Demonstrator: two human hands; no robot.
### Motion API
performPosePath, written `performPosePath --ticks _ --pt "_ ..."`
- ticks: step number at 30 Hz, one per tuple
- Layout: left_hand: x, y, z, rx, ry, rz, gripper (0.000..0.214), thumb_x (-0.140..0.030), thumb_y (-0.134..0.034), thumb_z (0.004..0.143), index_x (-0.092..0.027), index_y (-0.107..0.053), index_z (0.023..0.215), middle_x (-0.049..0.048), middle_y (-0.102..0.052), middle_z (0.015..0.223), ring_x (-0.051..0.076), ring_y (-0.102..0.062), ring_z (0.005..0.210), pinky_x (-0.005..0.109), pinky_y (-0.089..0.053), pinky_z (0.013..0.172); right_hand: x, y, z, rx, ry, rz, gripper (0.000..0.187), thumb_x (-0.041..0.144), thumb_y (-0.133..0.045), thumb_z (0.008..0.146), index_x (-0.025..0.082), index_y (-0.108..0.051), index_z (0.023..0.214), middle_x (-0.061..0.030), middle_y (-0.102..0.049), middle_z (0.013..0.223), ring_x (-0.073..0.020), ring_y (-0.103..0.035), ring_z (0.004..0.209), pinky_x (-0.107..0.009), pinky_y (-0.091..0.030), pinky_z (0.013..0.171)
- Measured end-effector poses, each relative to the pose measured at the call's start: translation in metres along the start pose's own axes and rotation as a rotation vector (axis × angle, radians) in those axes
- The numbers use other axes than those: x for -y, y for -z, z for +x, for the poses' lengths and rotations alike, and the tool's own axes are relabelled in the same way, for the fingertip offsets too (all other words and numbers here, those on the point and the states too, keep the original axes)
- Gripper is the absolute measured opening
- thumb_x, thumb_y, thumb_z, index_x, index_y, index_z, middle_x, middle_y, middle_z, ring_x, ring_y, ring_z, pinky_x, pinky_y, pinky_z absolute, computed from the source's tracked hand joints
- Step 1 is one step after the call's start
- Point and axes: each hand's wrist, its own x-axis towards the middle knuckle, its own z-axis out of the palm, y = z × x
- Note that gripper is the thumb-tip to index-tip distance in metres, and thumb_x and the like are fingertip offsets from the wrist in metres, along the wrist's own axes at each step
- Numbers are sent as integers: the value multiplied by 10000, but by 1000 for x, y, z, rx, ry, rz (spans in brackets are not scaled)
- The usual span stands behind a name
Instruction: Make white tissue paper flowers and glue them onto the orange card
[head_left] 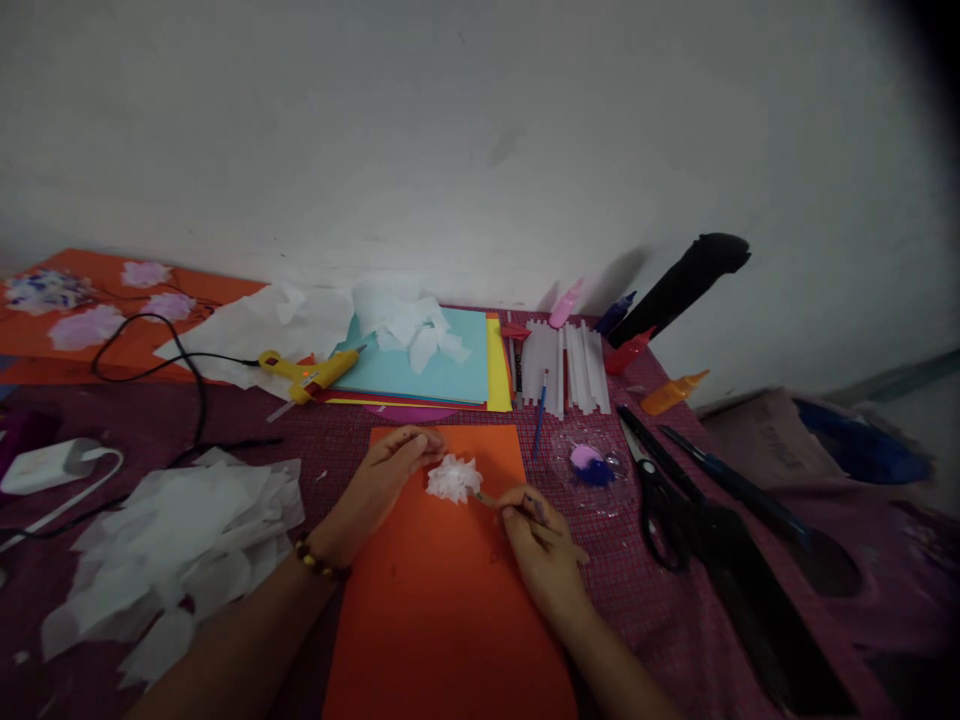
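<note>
A white ruffled paper flower (453,478) lies on an orange sheet (450,590) in front of me. At its upper left edge, my left hand (397,465) has its fingers drawn together, pinching the flower's rim. My right hand (544,550) is closed around a thin paintbrush (487,499), whose tip meets the flower's right edge. To the right of that hand, a clear plastic dish (559,465) contains pink paint (585,457) and dark blue paint (596,473).
Loose white paper pieces (187,530) lie left. A yellow glue gun (311,375) with a black cord rests near coloured sheets (450,375). Glue sticks (585,370), a blue brush (540,415), paint bottles (675,392), scissors (652,490) and a utility knife (750,490) sit right. Pink flowers (86,327) lie far left.
</note>
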Motion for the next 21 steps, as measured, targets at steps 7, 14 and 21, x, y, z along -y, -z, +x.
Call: performPosePath --ticks 7,14,21 --pt "4 2 1 40 -13 15 177 -346 -662 763 -171 -671 786 44 -663 884 175 -625 859 324 -488 839 -4 -2 0 96 -41 34 120 234 -474 793 208 -555 709 39 -468 615 -104 -458 514 -197 -423 455" --pt "5 1 1 37 0 -30 170 -331 -678 743 -162 -663 757 41 -657 865 169 -621 838 309 -490 809 -4 -1 2 151 -65 17 146 270 -487 818 202 -574 722 27 -511 658 -112 -469 558 -203 -415 474" --pt "9 5 3 74 -22 -26 144 -311 -636 790 -170 -661 771 30 -652 873 150 -613 836 297 -479 820 -11 -1 1 184 -53 25 149 270 -487 840 202 -595 764 18 -535 700 -121 -488 589 -210 -429 501"
